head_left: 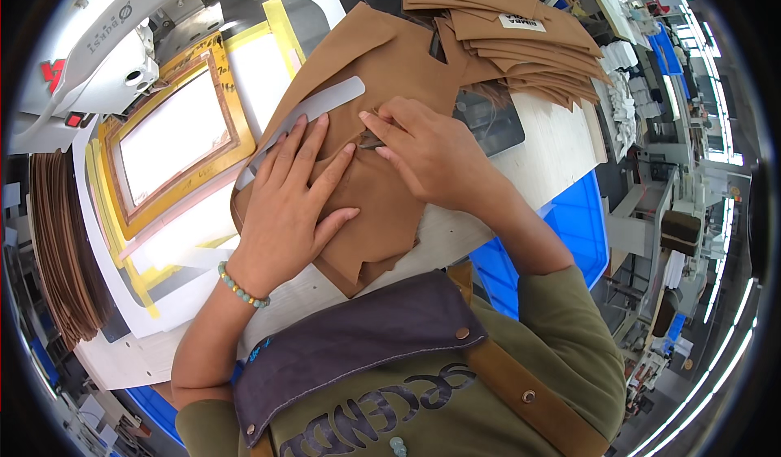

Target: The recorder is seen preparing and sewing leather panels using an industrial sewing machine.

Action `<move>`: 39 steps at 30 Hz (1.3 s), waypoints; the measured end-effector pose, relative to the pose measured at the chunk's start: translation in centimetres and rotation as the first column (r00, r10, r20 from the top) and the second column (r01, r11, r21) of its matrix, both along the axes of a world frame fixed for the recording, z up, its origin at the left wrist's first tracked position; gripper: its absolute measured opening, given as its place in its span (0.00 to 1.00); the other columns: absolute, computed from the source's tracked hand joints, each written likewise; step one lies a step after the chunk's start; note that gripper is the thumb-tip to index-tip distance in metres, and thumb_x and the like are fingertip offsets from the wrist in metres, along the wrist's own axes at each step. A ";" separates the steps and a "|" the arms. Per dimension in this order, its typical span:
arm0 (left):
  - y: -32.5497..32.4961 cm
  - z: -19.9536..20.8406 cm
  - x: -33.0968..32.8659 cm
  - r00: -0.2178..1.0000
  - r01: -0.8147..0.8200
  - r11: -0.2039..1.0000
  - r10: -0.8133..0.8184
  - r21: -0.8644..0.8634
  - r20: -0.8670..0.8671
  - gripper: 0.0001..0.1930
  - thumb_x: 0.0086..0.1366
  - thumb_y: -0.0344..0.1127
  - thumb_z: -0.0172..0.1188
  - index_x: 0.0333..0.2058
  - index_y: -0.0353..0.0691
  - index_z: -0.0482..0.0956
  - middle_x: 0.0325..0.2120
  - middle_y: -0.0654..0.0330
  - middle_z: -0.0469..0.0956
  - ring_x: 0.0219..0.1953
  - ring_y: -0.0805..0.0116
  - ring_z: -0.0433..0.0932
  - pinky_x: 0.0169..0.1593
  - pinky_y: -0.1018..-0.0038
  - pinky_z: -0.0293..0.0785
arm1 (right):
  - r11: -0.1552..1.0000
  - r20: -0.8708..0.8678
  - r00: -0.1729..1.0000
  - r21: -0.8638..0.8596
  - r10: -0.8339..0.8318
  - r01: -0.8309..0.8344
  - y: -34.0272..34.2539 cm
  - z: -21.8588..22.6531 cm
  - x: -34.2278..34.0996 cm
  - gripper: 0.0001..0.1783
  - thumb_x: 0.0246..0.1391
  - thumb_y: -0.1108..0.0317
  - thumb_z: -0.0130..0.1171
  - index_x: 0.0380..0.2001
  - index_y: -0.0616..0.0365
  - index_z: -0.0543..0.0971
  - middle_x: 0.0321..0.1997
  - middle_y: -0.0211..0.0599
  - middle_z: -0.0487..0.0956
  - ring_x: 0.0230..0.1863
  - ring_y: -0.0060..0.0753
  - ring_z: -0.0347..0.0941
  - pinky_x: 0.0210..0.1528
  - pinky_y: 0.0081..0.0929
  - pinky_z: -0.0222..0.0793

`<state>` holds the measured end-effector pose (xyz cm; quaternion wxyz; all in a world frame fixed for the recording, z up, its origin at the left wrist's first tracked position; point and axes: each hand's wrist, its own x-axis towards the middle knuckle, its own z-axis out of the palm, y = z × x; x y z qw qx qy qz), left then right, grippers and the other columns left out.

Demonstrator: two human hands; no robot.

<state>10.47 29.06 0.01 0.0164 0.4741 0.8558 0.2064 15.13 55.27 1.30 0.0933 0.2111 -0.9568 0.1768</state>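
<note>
A cut brown fabric piece (382, 213) lies in front of me on the pale worktable. My left hand (285, 192) rests on it with fingers stretched out and spread. Its fingertips press a long, pale translucent strip (342, 93) that lies slantwise over the fabric. Just right of them, my right hand (427, 148) is closed in a pinch at a small opening or fold in the fabric. Something dark shows under its fingertips, too covered to name. The two hands are close together but apart.
Stacked brown fabric pieces (529, 46) with white labels lie at the far right. A yellow-edged frame (232, 91) sits on a white board at left, below a white machine (106, 42). Another brown stack (61, 245) stands far left. A blue bin (579, 221) is right of the table.
</note>
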 end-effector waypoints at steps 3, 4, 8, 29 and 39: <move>0.0 0.0 0.0 1.000 -0.005 1.000 0.005 -0.007 -0.006 0.40 0.69 0.53 0.68 0.76 0.48 0.70 0.80 0.46 0.58 0.81 0.41 0.57 0.77 0.48 0.58 | 1.000 -0.001 1.000 0.010 0.001 -0.001 0.0 0.1 0.0 0.24 0.63 0.68 0.65 0.60 0.67 0.80 0.51 0.41 0.76 0.51 0.43 0.78 0.47 0.38 0.81; 0.0 0.0 0.0 1.000 -0.002 1.000 0.002 -0.007 -0.004 0.40 0.69 0.52 0.68 0.76 0.48 0.69 0.80 0.46 0.58 0.81 0.41 0.57 0.77 0.48 0.58 | 1.000 0.001 1.000 0.013 -0.001 0.001 0.0 0.2 0.0 0.24 0.63 0.68 0.65 0.60 0.67 0.80 0.51 0.41 0.76 0.51 0.43 0.78 0.47 0.38 0.81; 0.0 0.1 0.0 1.000 -0.002 1.000 0.002 -0.011 -0.003 0.40 0.68 0.52 0.68 0.76 0.48 0.69 0.80 0.46 0.58 0.81 0.41 0.57 0.77 0.48 0.58 | 1.000 -0.001 1.000 0.013 0.004 -0.004 0.0 0.1 -0.1 0.24 0.63 0.68 0.65 0.59 0.68 0.80 0.51 0.41 0.77 0.51 0.43 0.78 0.46 0.38 0.81; -0.1 -0.2 -0.2 0.999 -0.005 0.999 0.003 0.036 0.038 0.47 0.68 0.51 0.70 0.79 0.37 0.61 0.81 0.50 0.59 0.82 0.41 0.55 0.78 0.48 0.57 | 0.995 -0.069 0.997 -0.093 -0.028 0.022 -1.3 -0.6 -0.4 0.21 0.66 0.68 0.65 0.60 0.63 0.80 0.49 0.40 0.77 0.46 0.46 0.80 0.41 0.42 0.79; 0.0 0.0 -0.3 1.000 0.014 1.000 -0.014 0.018 0.001 0.41 0.68 0.50 0.69 0.71 0.29 0.68 0.79 0.48 0.61 0.82 0.40 0.55 0.80 0.46 0.54 | 0.925 0.034 0.996 -0.369 -0.086 0.093 -2.1 -1.8 -1.1 0.16 0.67 0.67 0.66 0.53 0.57 0.74 0.42 0.46 0.82 0.39 0.60 0.82 0.39 0.48 0.77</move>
